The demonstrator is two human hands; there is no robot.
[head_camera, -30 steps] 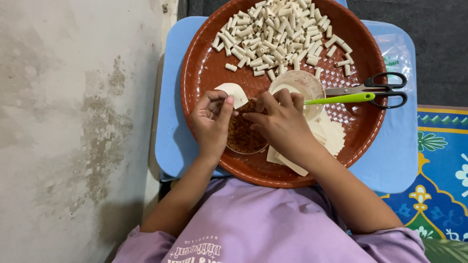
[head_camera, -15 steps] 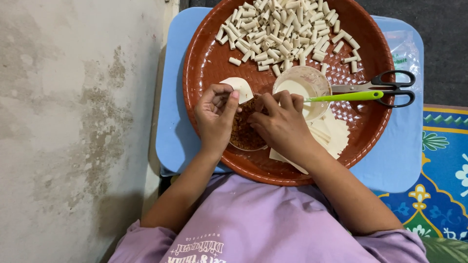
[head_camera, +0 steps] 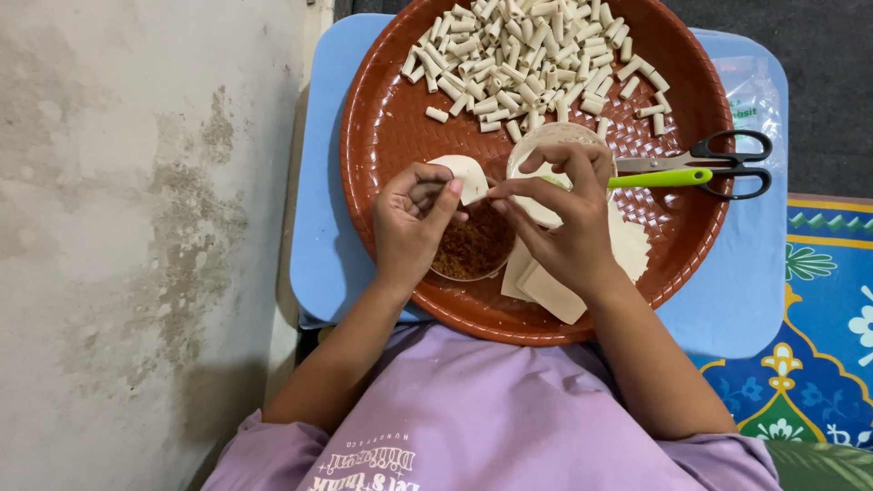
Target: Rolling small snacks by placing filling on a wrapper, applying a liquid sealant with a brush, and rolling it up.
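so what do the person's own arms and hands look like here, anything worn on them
Both forearms are bare to above the elbow. The left hand and right hand show no gloves, rings, watch or bracelets. The only clothing in view is a lilac short-sleeved shirt with pale print on its front.

one head-worn view only — looking straight down, fairly close, over the round brown tray [head_camera: 382, 118] — nothing shared.

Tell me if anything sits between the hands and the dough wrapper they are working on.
Nothing visible does. The left hand already holds the dough wrapper in its fingertips, and the right hand touches its edge. The bowl of brown filling lies just below them.
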